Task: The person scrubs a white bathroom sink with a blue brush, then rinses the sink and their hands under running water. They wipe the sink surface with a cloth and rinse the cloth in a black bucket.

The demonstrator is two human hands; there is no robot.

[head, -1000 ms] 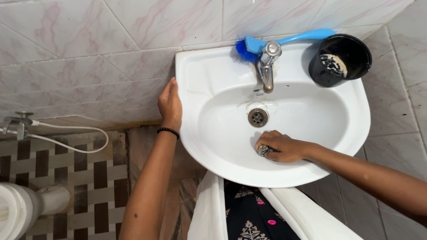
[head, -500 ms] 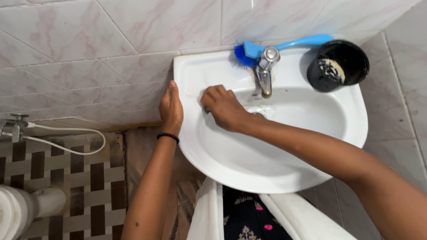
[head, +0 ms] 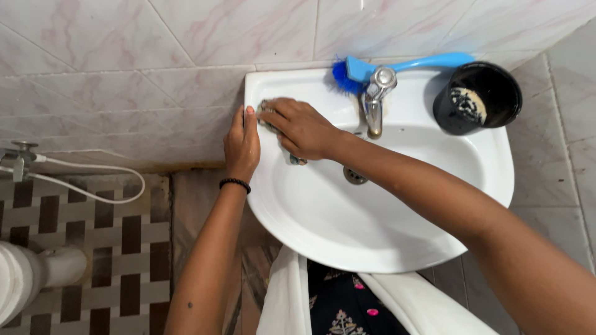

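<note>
- At the far left, around nine o'clock, a metal wall tap [head: 18, 154] feeds a white hose [head: 93, 186] that loops across the brown-and-cream checked floor tiles [head: 81, 248]; part of a white toilet [head: 25, 279] shows at about eight o'clock.
- My left hand [head: 242, 144] lies flat, fingers together, clasping the left rim of the white washbasin [head: 323, 229]. It holds nothing but the rim; a black bead bracelet [head: 234, 183] rings that wrist.
- My right hand [head: 298, 127] is just beside the left one, almost touching it, my arm crossing the bowl from four o'clock. Its fingers are closed on a grey metal scrubber [head: 268, 113], pressed against the basin's upper-left ledge.
- The scrubber sits at about ten o'clock of the bowl, under my right fingertips. It is mostly covered, so I cannot tell its long axis. Both hands are near it, but only the right has it.
- The drain [head: 354, 176] peeks out below my right forearm, and the bowl holds no standing water that I can see.
- At twelve o'clock stands the chrome faucet [head: 376, 99], with a blue brush [head: 397, 63] lying lengthwise behind it, bristles to the left.
- At one o'clock a black cup [head: 478, 93] rests on the rim, holding something pale and speckled that I cannot identify.
</note>
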